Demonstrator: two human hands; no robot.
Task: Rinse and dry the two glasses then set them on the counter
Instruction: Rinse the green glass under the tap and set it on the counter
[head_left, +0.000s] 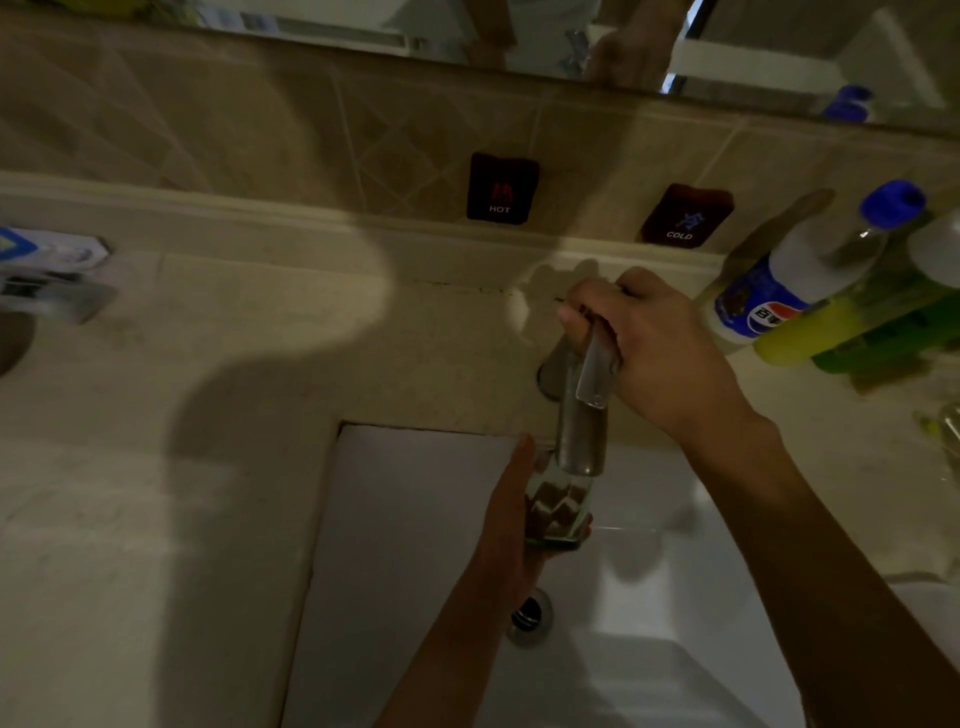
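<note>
Left hand (511, 525) gripped glass (558, 512) under faucet spout (582, 441), over white sink (415, 519). Right hand (649, 353) curled round faucet handle (597, 364). No water flow discernible. Judged early: first rinse barely started; second glass not seen. Drying and placing both on surface (208, 415) remained. Bottles (810, 291) stood far right.

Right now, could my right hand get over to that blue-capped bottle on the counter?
Probably yes. The right hand grips the faucet handle, and the blue-capped bottle stands just to its right with bare counter between. It must let go of the handle first.
</note>
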